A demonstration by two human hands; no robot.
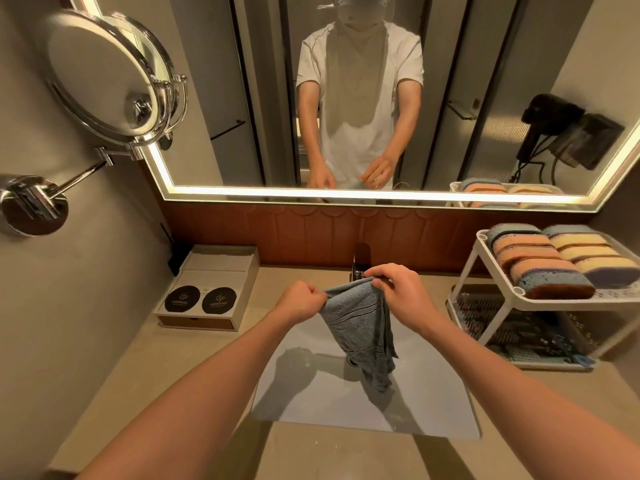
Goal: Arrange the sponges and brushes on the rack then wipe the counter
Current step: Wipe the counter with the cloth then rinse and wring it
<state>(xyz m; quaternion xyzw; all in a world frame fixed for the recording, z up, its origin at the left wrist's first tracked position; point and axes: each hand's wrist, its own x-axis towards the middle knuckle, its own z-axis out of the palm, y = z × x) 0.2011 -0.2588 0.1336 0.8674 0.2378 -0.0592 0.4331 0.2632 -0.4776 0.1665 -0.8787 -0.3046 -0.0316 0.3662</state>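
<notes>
Both hands are clenched on the top edge of the blue-grey cloth (360,327), the left hand (304,301) pinching one corner and the right hand (398,289) gripping the bunched edge beside it, so it hangs over the sink (311,400). The sponges (540,258) sit in rows on the top tier of the rack (571,301) at the right of the surface (138,358). Wiped while this bunched, the cloth would probably miss patches, and a wide sweep rightward could nudge the light rack.
</notes>
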